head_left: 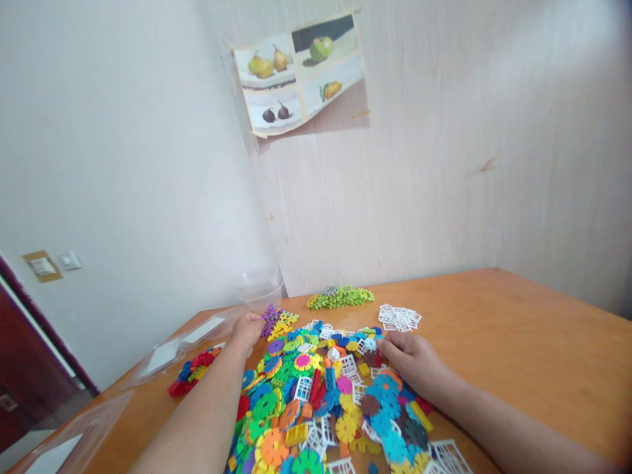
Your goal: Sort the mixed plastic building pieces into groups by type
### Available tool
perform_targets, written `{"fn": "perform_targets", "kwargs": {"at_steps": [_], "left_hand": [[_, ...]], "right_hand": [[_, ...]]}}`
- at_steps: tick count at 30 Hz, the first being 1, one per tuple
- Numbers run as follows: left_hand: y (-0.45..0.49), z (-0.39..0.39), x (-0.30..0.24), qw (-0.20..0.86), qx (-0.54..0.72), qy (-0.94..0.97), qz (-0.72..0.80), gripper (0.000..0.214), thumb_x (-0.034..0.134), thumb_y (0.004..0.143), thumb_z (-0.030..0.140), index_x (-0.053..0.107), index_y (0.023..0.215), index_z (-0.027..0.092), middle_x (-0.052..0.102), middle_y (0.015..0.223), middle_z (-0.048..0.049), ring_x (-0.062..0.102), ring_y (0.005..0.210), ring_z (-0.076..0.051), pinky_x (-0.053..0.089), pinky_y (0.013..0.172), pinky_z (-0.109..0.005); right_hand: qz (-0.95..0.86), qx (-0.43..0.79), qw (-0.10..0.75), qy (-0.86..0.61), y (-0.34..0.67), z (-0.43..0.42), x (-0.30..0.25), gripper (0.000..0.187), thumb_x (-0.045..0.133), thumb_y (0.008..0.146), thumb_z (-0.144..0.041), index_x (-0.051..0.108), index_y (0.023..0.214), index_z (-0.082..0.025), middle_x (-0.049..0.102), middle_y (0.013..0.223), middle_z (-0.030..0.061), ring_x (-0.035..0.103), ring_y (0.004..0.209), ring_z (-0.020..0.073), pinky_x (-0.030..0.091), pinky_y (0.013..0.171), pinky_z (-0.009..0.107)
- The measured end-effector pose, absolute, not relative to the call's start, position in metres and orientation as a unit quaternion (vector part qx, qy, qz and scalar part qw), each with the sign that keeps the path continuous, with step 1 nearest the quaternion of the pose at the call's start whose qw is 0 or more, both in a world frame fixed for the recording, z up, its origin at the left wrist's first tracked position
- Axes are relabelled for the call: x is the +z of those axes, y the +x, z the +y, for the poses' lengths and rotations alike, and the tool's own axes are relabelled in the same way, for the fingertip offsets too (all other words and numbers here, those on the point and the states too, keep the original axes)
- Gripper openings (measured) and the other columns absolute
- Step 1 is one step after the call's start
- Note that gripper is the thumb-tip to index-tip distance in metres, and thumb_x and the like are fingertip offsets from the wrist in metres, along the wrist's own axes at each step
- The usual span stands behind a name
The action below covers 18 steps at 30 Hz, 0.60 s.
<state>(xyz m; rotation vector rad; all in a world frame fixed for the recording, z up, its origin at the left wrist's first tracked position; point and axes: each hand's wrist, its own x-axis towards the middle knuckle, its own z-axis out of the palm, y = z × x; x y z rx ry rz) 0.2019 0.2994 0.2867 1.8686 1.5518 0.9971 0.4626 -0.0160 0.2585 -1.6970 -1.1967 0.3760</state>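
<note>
A big mixed heap of plastic building pieces spreads over the table before me: notched discs, small bricks and white window frames. My left hand is at the far left of the heap, fingers drawn together, fingertips at a cluster of purple pieces. Yellow pieces lie just beside that cluster. Whatever those fingers grip is too small to make out. On the heap's right edge rests my right hand, its fingers curled in a pinch near a pale blue-white piece. Its fingertips are partly hidden.
Green linked pieces form a pile at the back, with white window frames piled to their right. Red and blue bricks sit left of my forearm. Clear lids line the left edge; clear tubs stand in the corner.
</note>
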Motion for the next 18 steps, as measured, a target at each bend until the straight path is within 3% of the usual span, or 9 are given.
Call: {"fn": "perform_targets", "kwargs": {"at_steps": [11, 18], "left_hand": [[0.2054, 0.3012, 0.2887, 0.214, 0.345, 0.714, 0.57, 0.013, 0.063, 0.067, 0.028, 0.059, 0.057, 0.02, 0.056, 0.051, -0.0002, 0.053, 0.054, -0.017, 0.031, 0.05, -0.025], [0.2082, 0.3047, 0.2925, 0.197, 0.347, 0.742, 0.54, 0.01, 0.069, 0.066, 0.028, 0.071, 0.074, 0.022, 0.07, 0.068, -0.0033, 0.063, 0.071, -0.021, 0.039, 0.06, -0.025]], "right_hand": [[-0.494, 0.164, 0.496, -0.695, 0.4619, -0.0161, 0.2593, 0.043, 0.043, 0.09, -0.053, 0.046, 0.063, -0.02, 0.046, 0.06, -0.0031, 0.045, 0.06, 0.0135, 0.034, 0.054, 0.024], [-0.495, 0.165, 0.492, -0.696, 0.462, -0.0169, 0.2599, 0.043, 0.044, 0.09, -0.053, 0.047, 0.063, -0.02, 0.047, 0.06, -0.0029, 0.047, 0.061, 0.0138, 0.035, 0.055, 0.024]]}}
